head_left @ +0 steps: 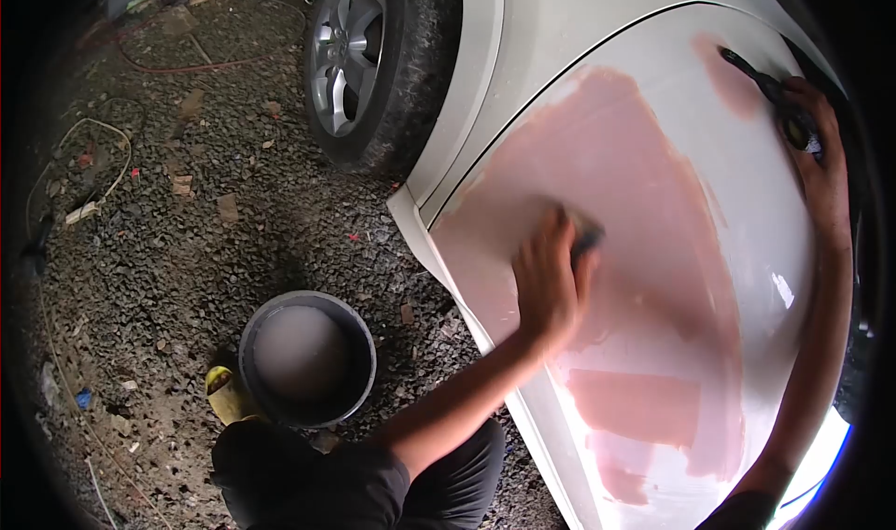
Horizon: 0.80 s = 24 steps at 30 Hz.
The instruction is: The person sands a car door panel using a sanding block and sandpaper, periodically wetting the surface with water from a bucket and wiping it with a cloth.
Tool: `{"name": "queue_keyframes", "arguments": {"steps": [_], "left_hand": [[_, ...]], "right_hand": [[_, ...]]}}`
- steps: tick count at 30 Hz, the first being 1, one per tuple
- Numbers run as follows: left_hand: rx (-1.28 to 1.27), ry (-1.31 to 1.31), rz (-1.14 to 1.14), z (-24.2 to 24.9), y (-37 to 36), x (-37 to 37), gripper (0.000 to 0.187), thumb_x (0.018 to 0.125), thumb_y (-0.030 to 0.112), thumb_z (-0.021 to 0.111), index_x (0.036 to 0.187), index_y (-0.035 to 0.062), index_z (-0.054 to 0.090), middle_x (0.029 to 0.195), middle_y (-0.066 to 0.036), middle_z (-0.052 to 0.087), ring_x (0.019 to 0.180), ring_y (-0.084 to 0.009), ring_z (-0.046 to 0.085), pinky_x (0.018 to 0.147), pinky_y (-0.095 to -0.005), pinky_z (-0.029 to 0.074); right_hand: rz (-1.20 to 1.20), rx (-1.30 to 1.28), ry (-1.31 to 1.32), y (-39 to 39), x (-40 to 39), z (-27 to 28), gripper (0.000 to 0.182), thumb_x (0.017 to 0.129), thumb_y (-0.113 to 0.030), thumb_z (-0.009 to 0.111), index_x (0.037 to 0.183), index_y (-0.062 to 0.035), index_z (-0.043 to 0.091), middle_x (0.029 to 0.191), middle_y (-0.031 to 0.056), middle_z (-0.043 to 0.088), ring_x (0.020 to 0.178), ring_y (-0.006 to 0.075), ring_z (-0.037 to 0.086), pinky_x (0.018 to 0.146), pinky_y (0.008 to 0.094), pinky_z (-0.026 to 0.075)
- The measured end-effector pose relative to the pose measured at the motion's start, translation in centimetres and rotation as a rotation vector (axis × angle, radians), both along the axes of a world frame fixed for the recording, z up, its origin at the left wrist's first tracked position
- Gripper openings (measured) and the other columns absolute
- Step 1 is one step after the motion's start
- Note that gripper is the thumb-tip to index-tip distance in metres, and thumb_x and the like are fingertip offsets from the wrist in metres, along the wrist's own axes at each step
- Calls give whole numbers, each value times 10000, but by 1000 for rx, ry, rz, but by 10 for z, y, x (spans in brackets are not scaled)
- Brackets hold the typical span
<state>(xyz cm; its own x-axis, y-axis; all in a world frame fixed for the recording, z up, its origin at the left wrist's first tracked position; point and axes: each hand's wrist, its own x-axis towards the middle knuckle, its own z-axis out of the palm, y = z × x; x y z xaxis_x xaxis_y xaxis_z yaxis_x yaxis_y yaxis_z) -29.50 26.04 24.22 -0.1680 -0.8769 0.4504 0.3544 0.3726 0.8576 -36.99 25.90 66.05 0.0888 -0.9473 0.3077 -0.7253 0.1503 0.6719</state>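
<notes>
A white car door [758, 203] carries a large patch of pinkish filler [644, 157]. Against the middle of that patch, my left hand [553, 283] presses a small dark block [588, 233], its fingers wrapped round it and slightly blurred. At the upper right, my right hand [821, 147] is closed around the black door handle [767, 87]. A smaller pink patch shows beside the handle, and a darker pink rectangle lies low on the door.
A grey bucket [247, 357] of cloudy liquid stands on the gravel [187, 278], with a yellow object [227, 397] beside it. The car's wheel [350, 54] is at the top. Cables and a red hose lie at the left.
</notes>
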Motion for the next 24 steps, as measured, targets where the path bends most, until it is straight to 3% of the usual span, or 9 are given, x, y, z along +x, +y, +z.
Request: {"name": "queue_keyframes", "arguments": {"steps": [2,4,6,10,11,16,18,22,24], "left_hand": [[15,-14,148,20,-74,-7,471,1004,226,634,1361,-40,481,1390,-254,530,1213,-445,495,1046,-568,363],[118,-16,87,35,-110,-4,479,1008,224,633,1380,-35,477,1376,-232,549,1226,-439,493,1041,-562,381],[21,-50,161,14,-85,-9,498,992,206,662,1391,-26,474,1396,-235,535,1257,-437,484,1055,-561,375],[18,-18,-60,-12,28,14,539,966,187,700,1408,-16,468,1428,-256,501,1288,-431,471,1086,-567,353],[-40,-13,7,-18,26,8,542,978,224,679,1417,-15,469,1393,-247,530,1229,-452,504,1020,-558,392],[101,-43,119,25,-106,-5,513,984,205,669,1389,-37,468,1393,-241,528,1176,-454,510,1022,-564,389],[95,-32,102,22,-91,-7,539,976,212,680,1400,-38,459,1393,-255,517,1197,-451,497,1038,-565,379],[7,-18,3,-2,31,7,568,977,217,677,1426,-37,442,1419,-281,490,1291,-458,468,1092,-572,347],[-41,-33,36,-1,10,2,557,976,216,675,1417,-39,450,1418,-282,492,1289,-458,471,1085,-572,352]], "right_hand": [[-16,-4,-2,3,-2,0,379,888,-21,669,1263,-59,638,1432,70,590,1381,265,518,1175,369,395],[-36,-21,5,0,2,-2,389,887,-20,670,1273,-59,636,1435,71,589,1388,261,514,1182,368,389],[-26,-17,-5,0,2,0,405,883,-14,666,1284,-60,634,1439,67,588,1396,257,509,1188,367,384],[-2,-9,-29,3,-1,1,446,859,12,645,1298,-67,633,1449,60,585,1414,253,494,1206,370,367],[5,-12,-26,4,-1,1,457,852,21,638,1300,-70,634,1451,59,584,1418,253,489,1210,372,362],[86,21,59,-5,12,-15,505,819,77,604,1295,-90,646,1450,68,586,1435,263,470,1216,378,351],[36,74,18,-3,5,-3,466,805,95,602,1234,-79,650,1420,72,598,1417,274,481,1201,381,363],[-54,104,3,-9,11,3,387,774,116,607,1122,-53,617,1360,79,610,1363,295,515,1164,388,390],[-40,69,-41,-11,11,-1,386,751,112,590,1102,-49,579,1349,94,602,1341,303,521,1155,397,383]]}}
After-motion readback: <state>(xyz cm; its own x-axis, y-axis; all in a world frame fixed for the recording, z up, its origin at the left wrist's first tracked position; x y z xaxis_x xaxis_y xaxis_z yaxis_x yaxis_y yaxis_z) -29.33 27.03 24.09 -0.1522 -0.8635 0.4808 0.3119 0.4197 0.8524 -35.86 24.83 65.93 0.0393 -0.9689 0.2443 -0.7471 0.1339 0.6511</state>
